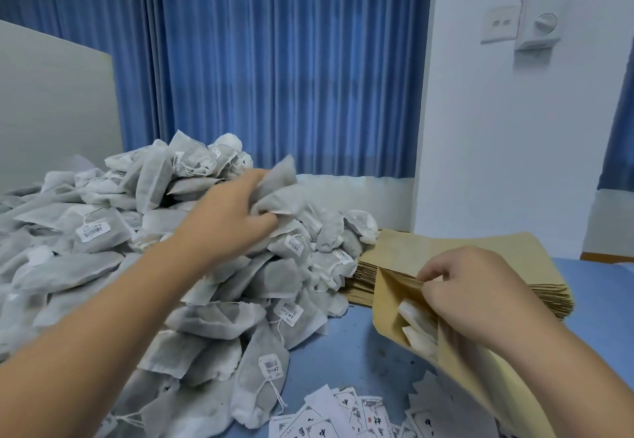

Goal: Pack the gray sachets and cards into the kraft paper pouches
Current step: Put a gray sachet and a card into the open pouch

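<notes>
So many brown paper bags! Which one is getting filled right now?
Look at the right side of the blue table, where a flat stack of kraft pouches lies. Just in front of it, the right hand pinches one pouch. Unlike the flat stacked ones, it gapes open with white sachets showing inside.

Head-worn wide-angle view, forward and down, near the table [346, 355]

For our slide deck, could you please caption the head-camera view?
Left hand grips gray sachets atop the pile while the right hand pinches open a partly filled kraft pouch.
</notes>
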`<state>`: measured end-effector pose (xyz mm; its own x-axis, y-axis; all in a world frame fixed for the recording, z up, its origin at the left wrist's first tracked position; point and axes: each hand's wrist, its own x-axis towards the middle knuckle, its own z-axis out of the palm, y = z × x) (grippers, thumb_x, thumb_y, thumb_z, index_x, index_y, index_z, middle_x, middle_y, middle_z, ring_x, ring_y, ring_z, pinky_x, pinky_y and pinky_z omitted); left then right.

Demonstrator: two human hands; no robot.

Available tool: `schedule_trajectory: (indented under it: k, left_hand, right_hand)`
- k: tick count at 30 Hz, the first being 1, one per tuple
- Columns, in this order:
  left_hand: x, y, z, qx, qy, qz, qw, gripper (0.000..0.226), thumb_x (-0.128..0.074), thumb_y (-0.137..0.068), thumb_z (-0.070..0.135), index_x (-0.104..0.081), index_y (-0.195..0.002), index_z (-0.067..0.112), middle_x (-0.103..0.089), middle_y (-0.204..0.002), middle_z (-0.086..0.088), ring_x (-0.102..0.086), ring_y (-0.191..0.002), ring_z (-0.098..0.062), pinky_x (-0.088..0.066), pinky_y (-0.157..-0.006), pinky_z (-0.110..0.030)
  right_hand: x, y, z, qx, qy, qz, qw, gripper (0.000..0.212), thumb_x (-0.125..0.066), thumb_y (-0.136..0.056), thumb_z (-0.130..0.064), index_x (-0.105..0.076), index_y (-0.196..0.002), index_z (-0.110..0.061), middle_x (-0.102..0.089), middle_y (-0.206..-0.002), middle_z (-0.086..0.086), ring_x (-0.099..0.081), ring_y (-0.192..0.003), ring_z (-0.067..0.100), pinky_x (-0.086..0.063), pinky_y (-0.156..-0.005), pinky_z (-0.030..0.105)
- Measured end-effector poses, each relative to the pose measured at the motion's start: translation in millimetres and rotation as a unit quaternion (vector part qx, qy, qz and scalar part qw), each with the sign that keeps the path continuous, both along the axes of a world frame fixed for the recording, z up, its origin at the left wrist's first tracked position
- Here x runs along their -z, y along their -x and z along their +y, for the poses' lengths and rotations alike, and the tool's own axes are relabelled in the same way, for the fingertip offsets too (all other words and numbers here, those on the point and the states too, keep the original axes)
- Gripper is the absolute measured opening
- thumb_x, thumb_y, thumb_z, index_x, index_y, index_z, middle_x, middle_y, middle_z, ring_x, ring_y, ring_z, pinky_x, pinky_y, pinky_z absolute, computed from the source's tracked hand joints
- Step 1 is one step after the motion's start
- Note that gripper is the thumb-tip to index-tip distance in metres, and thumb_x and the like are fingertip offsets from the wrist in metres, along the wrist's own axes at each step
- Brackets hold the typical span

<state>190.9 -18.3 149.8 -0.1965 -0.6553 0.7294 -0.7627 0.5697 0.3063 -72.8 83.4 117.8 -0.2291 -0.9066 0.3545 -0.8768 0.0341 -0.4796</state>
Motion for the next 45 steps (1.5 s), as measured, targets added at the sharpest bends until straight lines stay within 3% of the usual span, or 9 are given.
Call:
schedule_trajectory:
  k: [3,7,20,25,31,37,40,42,45]
  left_hand:
    - [17,40,32,0.136,-0.016,-0.014,0.990,0.033,-0.063,-0.079,0.040,-0.054,-0.111,0.038,-0.062,-0.089,0.017,-0.058,-0.085,-0.001,-0.042,-0.066,-0.020]
    - [45,85,50,0.218,-0.051,-0.122,0.967,0.041,-0.061,-0.086,0.030,-0.052,-0.126,0.036,-0.055,-0.107,0.008,-0.053,-0.103,-0.010,-0.042,-0.087,-0.025]
    - [32,99,63,0.229,-0.193,-0.242,0.923,0.044,-0.042,-0.098,0.023,-0.048,-0.127,0.056,-0.042,-0.105,0.017,-0.046,-0.098,0.000,-0.040,-0.091,-0.024]
    - [26,113,68,0.204,-0.206,-0.270,0.918,0.036,-0.043,-0.091,0.016,-0.058,-0.115,0.038,-0.049,-0.098,0.008,-0.052,-0.096,-0.012,-0.046,-0.087,-0.035]
    - [18,139,72,0.116,-0.194,-0.297,0.928,0.008,-0.056,-0.080,0.021,-0.059,-0.078,0.027,-0.054,-0.067,0.002,-0.051,-0.062,-0.011,-0.035,-0.050,-0.025]
    - [22,150,77,0.162,-0.195,-0.210,0.944,0.020,-0.059,-0.080,0.037,-0.057,-0.075,0.017,-0.059,-0.069,-0.002,-0.050,-0.060,-0.008,-0.039,-0.049,-0.018]
    - [18,133,76,0.266,-0.297,-0.139,0.906,0.034,-0.068,-0.068,0.046,-0.063,-0.101,0.039,-0.068,-0.091,0.019,-0.059,-0.074,0.008,-0.046,-0.061,-0.008]
    - [21,124,67,0.278,-0.306,-0.110,0.904,0.045,-0.074,-0.064,0.047,-0.061,-0.107,0.044,-0.067,-0.105,0.022,-0.062,-0.092,0.009,-0.052,-0.083,-0.018]
    - [29,125,58,0.227,-0.234,-0.087,0.941,0.030,-0.083,-0.063,0.043,-0.070,-0.089,0.037,-0.063,-0.099,0.016,-0.060,-0.087,-0.001,-0.051,-0.079,-0.026]
  right_hand:
    - [-1,1,1,0.001,0.008,0.004,1.000,0.023,-0.052,-0.069,-0.012,-0.072,-0.072,-0.024,-0.064,-0.061,-0.005,-0.061,-0.064,0.011,-0.052,-0.056,0.027]
    - [-3,5,3,-0.003,0.020,0.008,1.000,0.019,-0.053,-0.069,-0.012,-0.071,-0.071,-0.019,-0.062,-0.062,0.000,-0.059,-0.065,0.019,-0.047,-0.056,0.029]
    - [-9,25,1,0.021,0.010,-0.034,0.999,0.031,-0.047,-0.071,-0.006,-0.070,-0.063,-0.025,-0.067,-0.065,-0.007,-0.063,-0.069,0.016,-0.047,-0.056,0.023]
    - [-10,21,5,-0.008,0.017,-0.032,0.999,0.029,-0.049,-0.069,-0.007,-0.068,-0.061,-0.027,-0.063,-0.057,-0.010,-0.060,-0.059,0.010,-0.037,-0.047,0.020]
    - [-11,12,7,-0.061,0.013,-0.040,0.997,0.023,-0.059,-0.068,-0.010,-0.071,-0.065,-0.029,-0.058,-0.048,-0.016,-0.050,-0.046,0.003,-0.031,-0.042,0.017]
    - [-11,17,5,-0.049,0.042,-0.080,0.995,0.026,-0.054,-0.069,-0.009,-0.072,-0.064,-0.027,-0.062,-0.053,-0.016,-0.054,-0.051,0.001,-0.034,-0.044,0.016]
    - [-12,22,5,-0.027,0.054,-0.086,0.994,0.029,-0.052,-0.070,-0.008,-0.071,-0.062,-0.028,-0.064,-0.059,-0.012,-0.059,-0.061,0.005,-0.039,-0.049,0.020]
    - [-12,25,4,-0.020,0.060,-0.089,0.994,0.029,-0.051,-0.071,-0.009,-0.070,-0.062,-0.028,-0.064,-0.057,-0.013,-0.059,-0.059,0.004,-0.039,-0.048,0.020]
    - [-12,26,4,-0.025,0.073,-0.087,0.993,0.029,-0.051,-0.073,-0.009,-0.071,-0.063,-0.027,-0.062,-0.054,-0.015,-0.056,-0.054,0.003,-0.036,-0.045,0.017]
